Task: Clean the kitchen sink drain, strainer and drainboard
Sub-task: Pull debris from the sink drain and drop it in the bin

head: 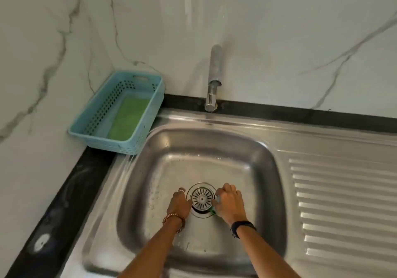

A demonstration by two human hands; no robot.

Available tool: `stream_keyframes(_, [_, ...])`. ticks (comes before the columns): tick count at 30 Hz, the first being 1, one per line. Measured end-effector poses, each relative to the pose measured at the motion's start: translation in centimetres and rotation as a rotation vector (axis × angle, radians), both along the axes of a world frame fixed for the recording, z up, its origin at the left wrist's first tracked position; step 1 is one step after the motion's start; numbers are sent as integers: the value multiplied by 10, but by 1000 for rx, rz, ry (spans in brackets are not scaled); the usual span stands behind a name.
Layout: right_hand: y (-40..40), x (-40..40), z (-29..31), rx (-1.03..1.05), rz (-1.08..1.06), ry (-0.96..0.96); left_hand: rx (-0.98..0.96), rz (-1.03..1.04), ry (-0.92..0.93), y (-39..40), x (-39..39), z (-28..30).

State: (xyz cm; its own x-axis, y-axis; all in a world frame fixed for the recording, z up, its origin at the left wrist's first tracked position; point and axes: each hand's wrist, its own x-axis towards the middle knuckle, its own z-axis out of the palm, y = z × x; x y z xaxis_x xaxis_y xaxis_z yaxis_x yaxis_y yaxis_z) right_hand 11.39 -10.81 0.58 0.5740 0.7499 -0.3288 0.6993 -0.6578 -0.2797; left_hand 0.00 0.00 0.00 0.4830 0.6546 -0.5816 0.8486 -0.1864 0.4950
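A round slotted metal strainer sits in the drain at the bottom of the steel sink basin. My left hand touches the strainer's left rim with its fingers. My right hand is curled over the strainer's right rim and holds something green, of which only a small bit shows under the fingers. The ribbed drainboard lies to the right of the basin.
A blue perforated plastic basket stands at the back left corner on the black counter, with a green scouring pad in it. A steel wall tap hangs over the sink's back edge. Marble-patterned wall stands behind.
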Motion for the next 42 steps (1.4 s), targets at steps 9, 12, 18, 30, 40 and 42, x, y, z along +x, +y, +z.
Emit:
stream_keyframes(9, [23, -8, -45, -49, -148, -48, -52, 124, -69, 1, 10, -36])
stream_keyframes(12, [27, -7, -46, -6, -275, 16, -87, 251, -106, 0, 13, -38])
stream_keyframes(18, [25, -11, -11, 386, -538, 249, -77, 495, -294, 4, 6, -20])
stream_keyframes(30, [-31, 2, 85, 1008, -973, 795, -609, 789, -833, -38, 33, 78])
stream_keyframes(40, [-128, 104, 122, 1081, -970, 619, -595, 244, -724, -93, 153, 120])
stream_keyframes(42, [-137, 123, 119, 1039, -993, 539, -488, 170, -720, -99, 178, 119])
